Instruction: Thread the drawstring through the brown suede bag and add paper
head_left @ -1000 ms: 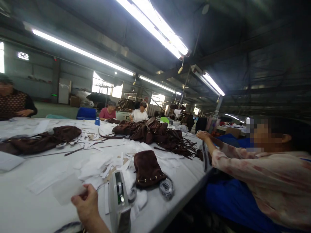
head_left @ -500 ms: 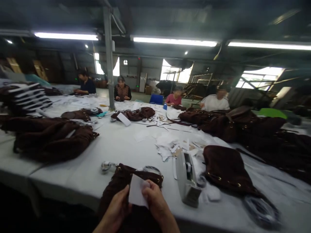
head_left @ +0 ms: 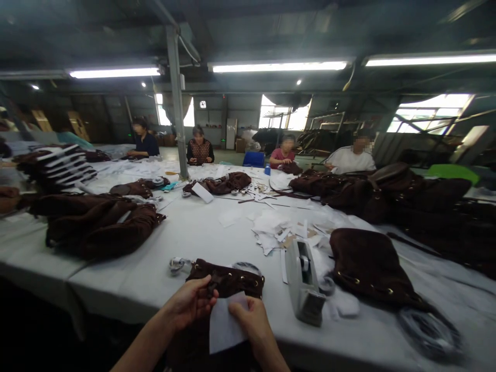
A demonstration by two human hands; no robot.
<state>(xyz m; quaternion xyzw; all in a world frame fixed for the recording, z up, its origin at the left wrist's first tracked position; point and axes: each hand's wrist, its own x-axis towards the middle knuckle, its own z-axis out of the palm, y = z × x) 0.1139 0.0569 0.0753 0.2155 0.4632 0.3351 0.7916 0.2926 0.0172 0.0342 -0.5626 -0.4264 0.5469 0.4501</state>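
Note:
A dark brown bag (head_left: pixel 232 274) with brass eyelets along its top edge lies in front of me, its lower part hanging over the table edge. Over it, my right hand (head_left: pixel 258 325) pinches a white sheet of paper (head_left: pixel 227 328) between thumb and fingers. Just left of the paper, my left hand (head_left: pixel 194 302) is closed, with something small and dark at its fingertips; against the brown bag I cannot make out what. Beyond the bag's top edge sit a plastic-wrapped ring (head_left: pixel 248 267) and a small wrapped metallic piece (head_left: pixel 178 265).
A grey tape dispenser (head_left: pixel 306 284) stands to the right, beside another brown bag (head_left: pixel 366 263) and a wrapped coil (head_left: pixel 430 333). Paper scraps (head_left: pixel 271 230) lie behind it. Brown bags are heaped at left (head_left: pixel 101 222) and right (head_left: pixel 387 191). Several people sit across the table.
My left hand has left the paper and moved up to the bag's upper part, closing on something dark. The right hand keeps the paper, now slightly lower. The view has shifted slightly.

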